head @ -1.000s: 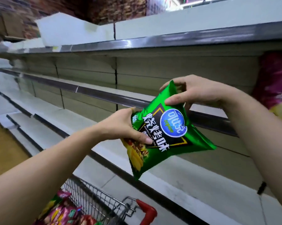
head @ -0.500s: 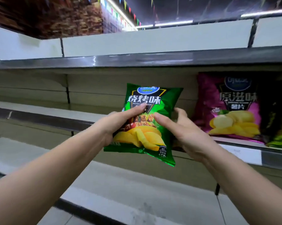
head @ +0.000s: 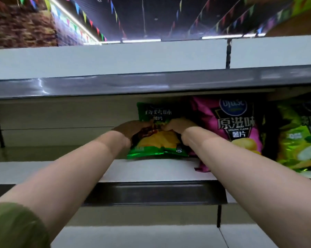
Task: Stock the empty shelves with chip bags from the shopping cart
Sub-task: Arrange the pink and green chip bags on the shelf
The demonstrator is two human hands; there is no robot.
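We note the left hand (head: 131,130) and right hand (head: 178,127) both gripping the green chip bag (head: 156,142) at its middle. Held in mid-air half a second ago, it now stands upright on the shelf (head: 61,170), just beside the pink bag (head: 235,122). Placement judged nearly complete; release remains.

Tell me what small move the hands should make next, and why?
Probably release and withdraw: the green chip bag already seems to stand upright on the shelf beside the purple chip bag, while the left hand and right hand grip its middle.
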